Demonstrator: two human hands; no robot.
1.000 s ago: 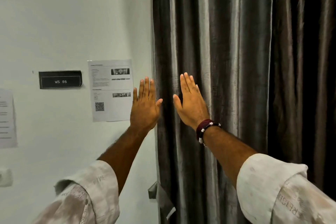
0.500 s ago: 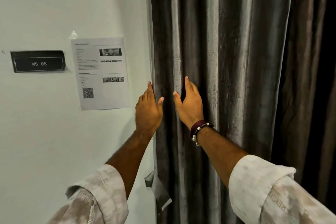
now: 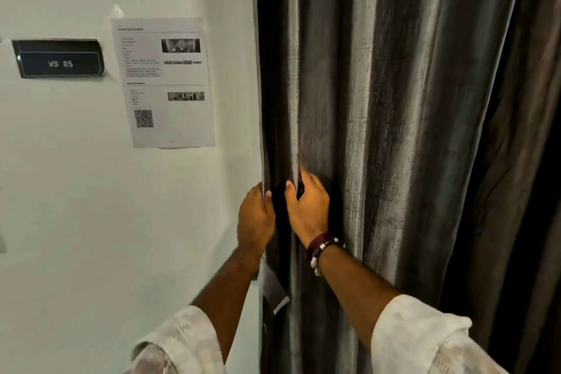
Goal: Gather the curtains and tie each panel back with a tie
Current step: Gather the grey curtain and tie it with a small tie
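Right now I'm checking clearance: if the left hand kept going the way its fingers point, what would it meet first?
The left hand points up and in behind the curtain edge; likely the curtain's back, then the wall. Depth is unclear.

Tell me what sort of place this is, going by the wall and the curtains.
Probably a numbered workstation in an office or test facility, not a home. A dark nameplate reading "WS 05" is fixed to the white wall, beside a taped-up printed sheet with a QR code, next to a full-length grey curtain.
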